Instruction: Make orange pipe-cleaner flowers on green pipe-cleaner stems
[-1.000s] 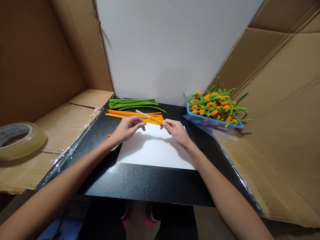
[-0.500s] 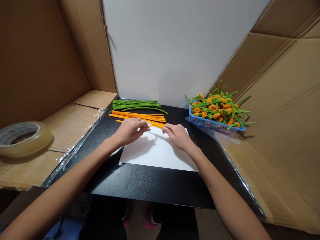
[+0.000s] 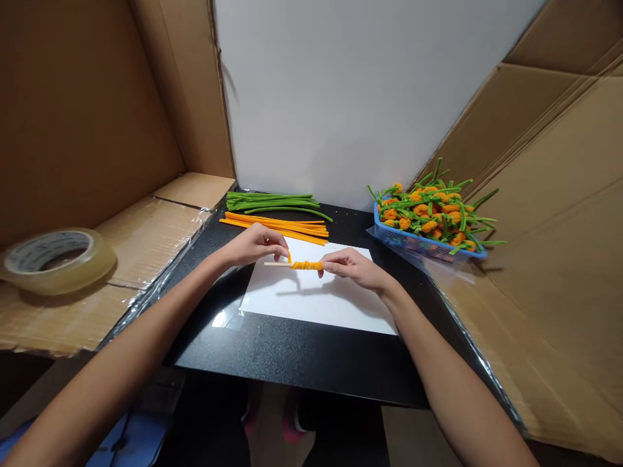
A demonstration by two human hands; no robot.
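Note:
An orange pipe cleaner (image 3: 306, 265) is coiled in tight turns around a thin wooden stick (image 3: 276, 264), held level above a white sheet of paper (image 3: 311, 301). My right hand (image 3: 354, 267) pinches the right end of the coil, hiding that end of the stick. My left hand (image 3: 263, 245) is closed on the loose tail of the pipe cleaner, just above the stick's bare left part. Behind my hands lie straight orange pipe cleaners (image 3: 277, 224) and, farther back, a bundle of green pipe cleaners (image 3: 272, 202).
A blue basket (image 3: 423, 245) at the back right is heaped with orange-and-green pipe cleaner pieces (image 3: 433, 207). A roll of clear tape (image 3: 100, 259) lies on cardboard at the left. Cardboard walls (image 3: 559, 214) flank the black table (image 3: 292, 357); a white wall stands behind.
Both hands have come slightly closer to me, and the coil and the bare stick show more clearly. The left hand has moved the tail to the coil's left end. The view has shifted slightly.

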